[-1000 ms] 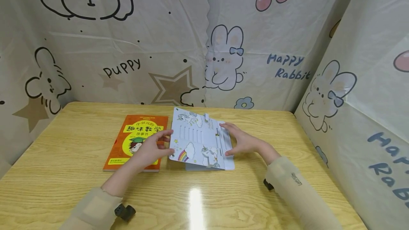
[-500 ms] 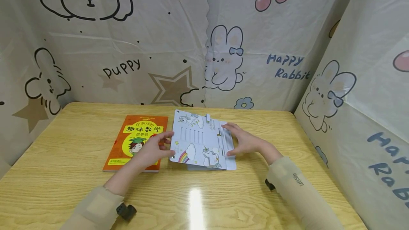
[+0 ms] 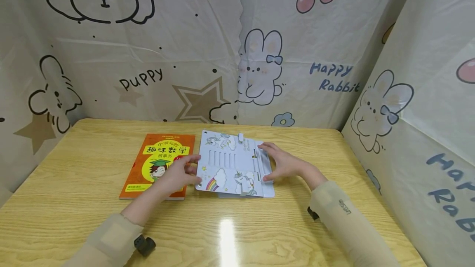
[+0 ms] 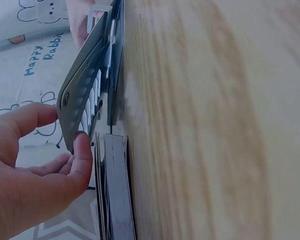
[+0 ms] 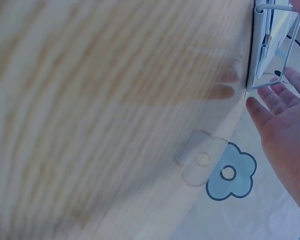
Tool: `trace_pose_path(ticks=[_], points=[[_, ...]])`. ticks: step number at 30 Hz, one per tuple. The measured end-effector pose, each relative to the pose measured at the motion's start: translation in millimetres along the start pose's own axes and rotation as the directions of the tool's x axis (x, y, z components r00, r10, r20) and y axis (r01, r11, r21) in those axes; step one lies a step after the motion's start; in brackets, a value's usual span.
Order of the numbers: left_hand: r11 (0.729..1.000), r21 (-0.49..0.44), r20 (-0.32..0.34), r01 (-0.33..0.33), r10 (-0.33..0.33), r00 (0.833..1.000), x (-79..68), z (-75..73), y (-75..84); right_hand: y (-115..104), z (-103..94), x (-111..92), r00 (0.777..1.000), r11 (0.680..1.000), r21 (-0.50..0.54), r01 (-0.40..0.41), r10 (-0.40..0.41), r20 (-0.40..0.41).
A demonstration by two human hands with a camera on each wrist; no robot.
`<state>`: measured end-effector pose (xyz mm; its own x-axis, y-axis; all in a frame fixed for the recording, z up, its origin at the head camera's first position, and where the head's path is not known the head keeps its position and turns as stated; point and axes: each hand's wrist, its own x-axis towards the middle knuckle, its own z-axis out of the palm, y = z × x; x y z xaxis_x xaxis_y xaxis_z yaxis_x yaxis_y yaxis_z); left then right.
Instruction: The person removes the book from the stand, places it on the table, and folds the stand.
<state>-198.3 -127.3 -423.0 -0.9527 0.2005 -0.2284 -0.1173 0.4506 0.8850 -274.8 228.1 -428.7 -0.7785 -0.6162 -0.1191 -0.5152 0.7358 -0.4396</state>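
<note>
A white folding book stand (image 3: 226,162) printed with unicorns, clouds and a rainbow lies on the table, its panel tilted with the left edge raised. My left hand (image 3: 177,173) pinches that raised edge near its lower corner. The left wrist view shows the panel (image 4: 82,75) standing at an angle off its base, the fingers (image 4: 35,117) and thumb on either side of its edge. My right hand (image 3: 283,164) rests with spread, fairly straight fingers at the stand's right edge. In the right wrist view the fingertips (image 5: 257,107) lie beside its wire frame (image 5: 290,45).
An orange book (image 3: 148,168) with a cartoon figure on its cover lies flat just left of the stand, partly under my left hand. The wooden table (image 3: 259,234) ends at a cloth wall (image 3: 208,52) printed with rabbits and a puppy.
The stand's raised left edge has come down a little, and my left hand has sunk with it. The stand has shifted slightly right; the right hand has hardly moved.
</note>
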Motion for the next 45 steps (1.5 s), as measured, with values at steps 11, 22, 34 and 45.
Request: trace_pose_path(ticks=[11, 22, 34, 45], points=[[1.000, 0.004, -0.009, 0.021, -0.021, 1.000, 2.6, 2.9, -1.6, -1.4, -1.6, 1.9, 1.000, 0.999, -0.026, 0.019, -0.019, 0.008], [0.999, 0.024, -0.010, 0.045, -0.045, 0.999, 4.6, 5.0, -2.9, -6.5, -2.9, 3.4, 0.999, 0.998, -0.054, 0.025, -0.023, 0.024], [0.996, 0.064, -0.012, 0.057, -0.056, 0.998, 7.5, 7.0, -5.0, -11.0, -2.1, 7.9, 0.998, 0.991, -0.135, 0.002, 0.006, 0.060], [0.996, 0.072, -0.009, 0.060, -0.060, 0.998, 7.8, 7.7, -5.7, -11.6, -1.5, 12.4, 0.997, 0.981, -0.192, -0.013, 0.028, 0.076]])
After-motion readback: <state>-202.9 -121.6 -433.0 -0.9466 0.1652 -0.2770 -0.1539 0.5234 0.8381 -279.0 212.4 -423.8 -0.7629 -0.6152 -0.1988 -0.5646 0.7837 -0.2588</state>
